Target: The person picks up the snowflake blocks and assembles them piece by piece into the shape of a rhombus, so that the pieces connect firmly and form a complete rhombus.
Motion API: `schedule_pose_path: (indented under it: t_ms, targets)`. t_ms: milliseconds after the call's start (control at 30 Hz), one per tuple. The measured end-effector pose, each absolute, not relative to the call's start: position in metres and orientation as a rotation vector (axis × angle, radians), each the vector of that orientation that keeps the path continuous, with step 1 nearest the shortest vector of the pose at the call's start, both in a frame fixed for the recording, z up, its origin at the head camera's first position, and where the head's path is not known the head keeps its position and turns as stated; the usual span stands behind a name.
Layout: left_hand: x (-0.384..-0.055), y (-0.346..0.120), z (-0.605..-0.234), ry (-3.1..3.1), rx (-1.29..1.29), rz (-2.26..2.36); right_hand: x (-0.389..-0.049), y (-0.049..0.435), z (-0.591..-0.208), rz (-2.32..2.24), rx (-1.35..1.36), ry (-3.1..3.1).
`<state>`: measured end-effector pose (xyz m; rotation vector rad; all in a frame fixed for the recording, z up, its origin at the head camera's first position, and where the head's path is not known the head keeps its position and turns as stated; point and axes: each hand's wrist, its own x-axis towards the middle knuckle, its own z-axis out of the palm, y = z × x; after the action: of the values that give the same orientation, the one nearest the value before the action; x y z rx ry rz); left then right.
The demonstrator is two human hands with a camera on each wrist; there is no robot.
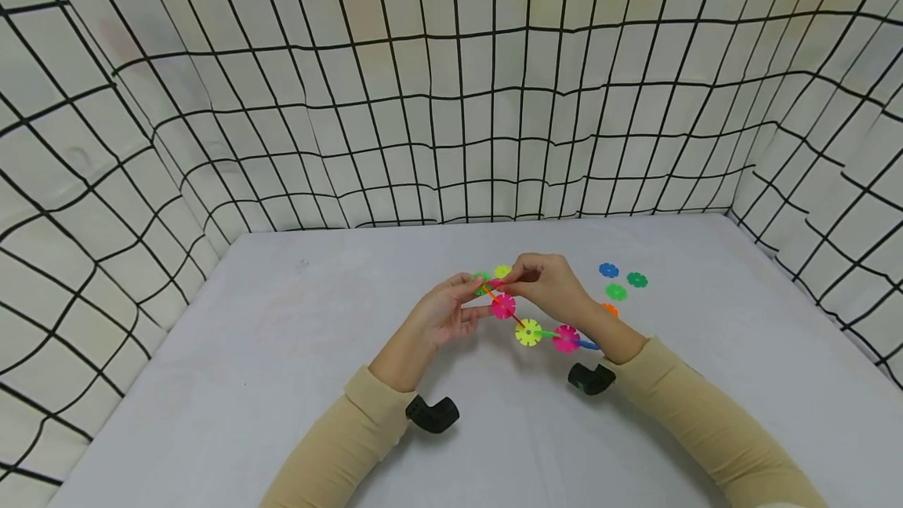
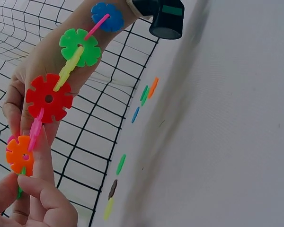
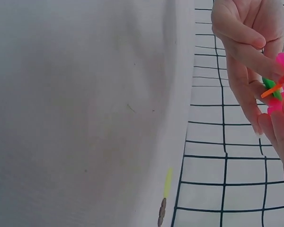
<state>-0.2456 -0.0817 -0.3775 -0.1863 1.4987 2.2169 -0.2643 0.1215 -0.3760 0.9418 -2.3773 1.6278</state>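
Note:
A chain of slotted plastic discs, joined edge to edge, hangs between the hands above the table. My left hand [image 1: 447, 310] pinches a green disc [image 2: 21, 184] at one end, close to an orange disc [image 2: 20, 155]. With thumb and index finger my right hand [image 1: 546, 284] pinches a pink disc [image 1: 495, 284] right beside the left fingertips. Below them the chain runs through another pink disc [image 1: 503, 306], a yellow disc [image 1: 528, 332] and a further pink disc [image 1: 567, 339]. A blue disc [image 2: 107, 18] lies along the right wrist.
Loose discs lie on the white table [image 1: 212, 382] beyond the right forearm: blue [image 1: 609, 270], dark green [image 1: 637, 280], light green [image 1: 617, 292] and orange [image 1: 610, 310]. Black wrist cameras [image 1: 433, 415] hang below the sleeves. A black-lined grid wall [image 1: 451, 100] surrounds the table.

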Motion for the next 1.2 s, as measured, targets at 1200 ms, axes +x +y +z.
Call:
schedule_pose_path:
  t_ms: [1200]
  targets:
    - [-0.252,-0.091,-0.374,1.578,-0.204,2.211,-0.273,0.204,-0.365,1.300,0.982,-2.797]
